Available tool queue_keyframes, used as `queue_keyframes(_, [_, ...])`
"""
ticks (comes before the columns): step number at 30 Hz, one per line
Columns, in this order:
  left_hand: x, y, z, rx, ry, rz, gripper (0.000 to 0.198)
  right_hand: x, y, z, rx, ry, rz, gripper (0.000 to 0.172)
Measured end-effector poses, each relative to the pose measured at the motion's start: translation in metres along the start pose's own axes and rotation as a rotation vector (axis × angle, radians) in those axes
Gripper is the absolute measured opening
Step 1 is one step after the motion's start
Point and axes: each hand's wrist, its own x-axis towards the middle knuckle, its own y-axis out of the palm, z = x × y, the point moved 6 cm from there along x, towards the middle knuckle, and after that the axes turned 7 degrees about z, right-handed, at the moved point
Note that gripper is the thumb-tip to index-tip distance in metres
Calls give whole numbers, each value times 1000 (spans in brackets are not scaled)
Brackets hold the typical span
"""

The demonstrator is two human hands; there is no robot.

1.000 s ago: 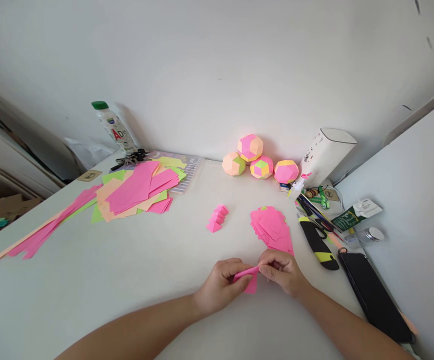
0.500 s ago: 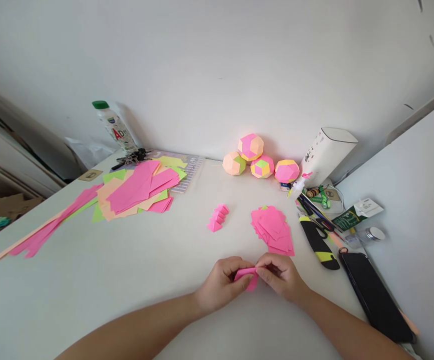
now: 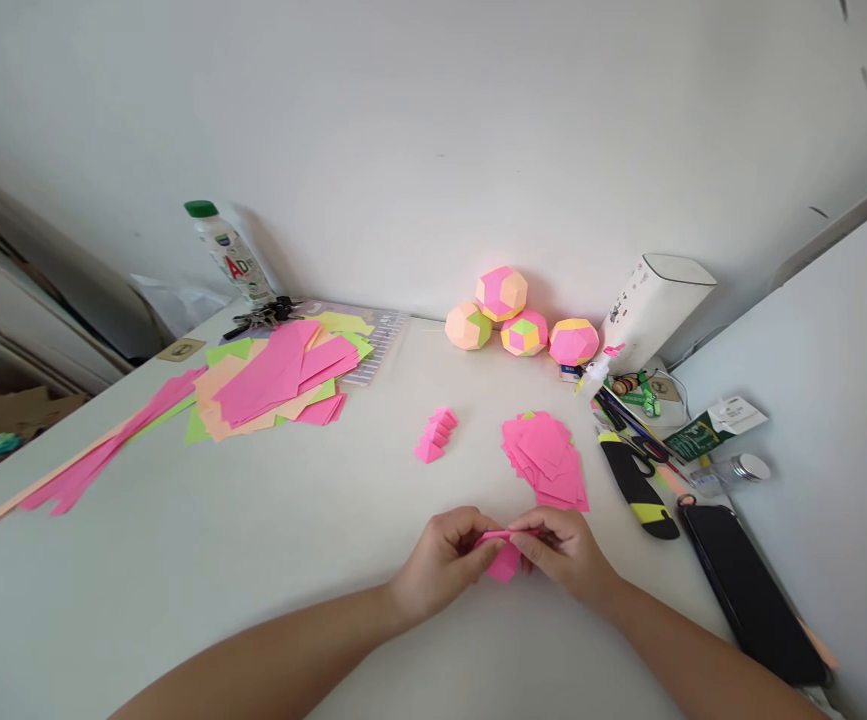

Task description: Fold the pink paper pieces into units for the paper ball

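Near the front of the table, a small pink paper piece (image 3: 504, 564) is pinched between both hands, its upper edge folded over. My left hand (image 3: 446, 560) grips its left side with thumb and fingers closed. On the right side, my right hand (image 3: 562, 553) pinches the fold, fingertips close to the left ones. Just beyond the right hand lies a loose pile of pink paper pieces (image 3: 544, 455), with a bit of green showing beneath. Left of that pile stands a short row of nested, folded pink pieces (image 3: 435, 435).
Several paper balls (image 3: 524, 334) sit against the wall. Sheets in pink, peach and green (image 3: 275, 385) lie at left beside long paper strips (image 3: 114, 440) and a white bottle (image 3: 230, 255). At right are a black-yellow cutter (image 3: 635, 485), a phone (image 3: 752, 590), a jar (image 3: 733, 474) and a white container (image 3: 654, 310).
Both hands have shifted slightly on the pink paper piece. The fold along its upper edge now reaches further right, under my right fingers. The other things have stayed put.
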Motion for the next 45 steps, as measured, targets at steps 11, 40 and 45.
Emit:
queue_keyframes(11, [0, -1, 3, 1, -3, -23, 28, -1, -1, 0, 18, 6, 2, 13])
queue_keyframes(40, [-1, 1, -5, 229, 56, -47, 10, 0, 5, 1, -84, 17, 90, 16])
queue_keyframes(45, [-1, 5, 0, 191, -24, -4, 9, 0, 7, 2, -112, 12, 96, 15])
